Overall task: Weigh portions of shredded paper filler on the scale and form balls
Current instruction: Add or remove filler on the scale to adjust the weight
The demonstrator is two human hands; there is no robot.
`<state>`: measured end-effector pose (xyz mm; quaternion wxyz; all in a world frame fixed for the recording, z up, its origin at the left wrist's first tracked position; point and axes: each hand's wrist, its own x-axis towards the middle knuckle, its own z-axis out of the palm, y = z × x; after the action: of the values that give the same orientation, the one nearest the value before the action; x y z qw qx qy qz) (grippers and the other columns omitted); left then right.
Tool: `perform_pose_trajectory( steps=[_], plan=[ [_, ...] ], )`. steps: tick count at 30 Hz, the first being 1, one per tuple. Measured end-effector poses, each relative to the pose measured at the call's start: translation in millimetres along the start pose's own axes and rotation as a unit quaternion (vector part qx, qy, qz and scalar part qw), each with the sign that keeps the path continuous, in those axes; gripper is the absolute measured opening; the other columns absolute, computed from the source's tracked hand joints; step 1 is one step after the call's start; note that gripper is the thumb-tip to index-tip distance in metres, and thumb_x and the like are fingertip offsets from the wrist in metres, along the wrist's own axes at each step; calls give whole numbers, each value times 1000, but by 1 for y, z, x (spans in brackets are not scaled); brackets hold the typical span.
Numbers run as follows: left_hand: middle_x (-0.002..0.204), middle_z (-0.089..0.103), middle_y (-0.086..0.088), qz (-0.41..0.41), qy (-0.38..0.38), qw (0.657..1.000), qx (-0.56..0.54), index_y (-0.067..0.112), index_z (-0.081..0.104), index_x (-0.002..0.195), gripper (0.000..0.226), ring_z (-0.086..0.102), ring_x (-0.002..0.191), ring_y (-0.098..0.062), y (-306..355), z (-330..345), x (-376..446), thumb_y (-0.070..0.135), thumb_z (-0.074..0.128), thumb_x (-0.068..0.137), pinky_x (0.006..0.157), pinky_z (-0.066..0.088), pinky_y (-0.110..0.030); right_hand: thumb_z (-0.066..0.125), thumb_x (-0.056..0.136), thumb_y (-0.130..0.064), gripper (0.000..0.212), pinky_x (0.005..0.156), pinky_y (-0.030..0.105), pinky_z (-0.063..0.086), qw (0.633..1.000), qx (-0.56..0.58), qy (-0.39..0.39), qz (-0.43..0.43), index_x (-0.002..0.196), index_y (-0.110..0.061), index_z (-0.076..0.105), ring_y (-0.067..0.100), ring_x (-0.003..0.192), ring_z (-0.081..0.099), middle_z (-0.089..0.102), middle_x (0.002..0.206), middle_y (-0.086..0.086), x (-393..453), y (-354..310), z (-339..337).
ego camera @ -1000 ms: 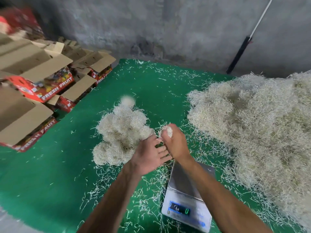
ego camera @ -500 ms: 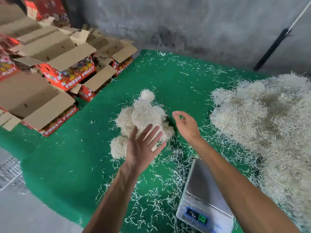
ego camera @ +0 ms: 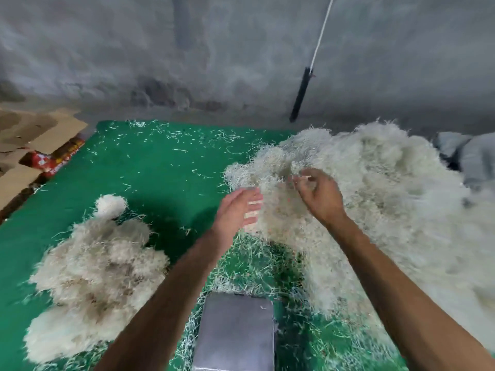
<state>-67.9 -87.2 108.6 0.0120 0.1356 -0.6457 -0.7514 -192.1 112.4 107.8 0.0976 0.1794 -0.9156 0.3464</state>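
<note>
A big heap of loose pale shredded paper filler [ego camera: 380, 199] covers the right side of the green mat [ego camera: 166, 172]. My right hand [ego camera: 318, 195] is at the heap's left edge, its fingers curled and pinching strands of filler. My left hand [ego camera: 239, 210] is just left of it, fingers straight, touching the heap's edge. Several formed paper balls [ego camera: 93, 271] lie piled at the left. The scale [ego camera: 235, 332] sits near the bottom between my forearms, its steel platform bare; its display is out of view.
Flattened cardboard fruit boxes [ego camera: 34, 145] lie beyond the mat's left edge. A grey concrete wall rises behind, with a black-handled stick [ego camera: 301, 95] leaning on it. Grey cloth [ego camera: 471, 159] lies at the far right. Loose shreds litter the mat.
Both hands have left the ball pile and moved right to the loose heap. My right hand has closed on strands of filler. The view has swung to the right.
</note>
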Motion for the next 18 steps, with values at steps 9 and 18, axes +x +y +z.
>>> perform_pose_trajectory(
  steps=[9,18],
  plan=[
    [109,72,5,-49,-5,998,42,19,67,121,25,70,99,-14,14,120,131,30,61,99,76,62,-30,65,91,-62,67,120,56,28,959,-277,-48,-33,143,-22,50,38,150,30,34,164,12,91,86,-23],
    [110,65,0,-79,29,994,69,31,64,104,11,67,101,-17,-13,123,148,25,57,97,68,63,-37,63,95,-38,30,75,40,59,981,-191,-13,-13,112,-15,61,25,92,62,61,102,4,77,110,-11]
  ],
)
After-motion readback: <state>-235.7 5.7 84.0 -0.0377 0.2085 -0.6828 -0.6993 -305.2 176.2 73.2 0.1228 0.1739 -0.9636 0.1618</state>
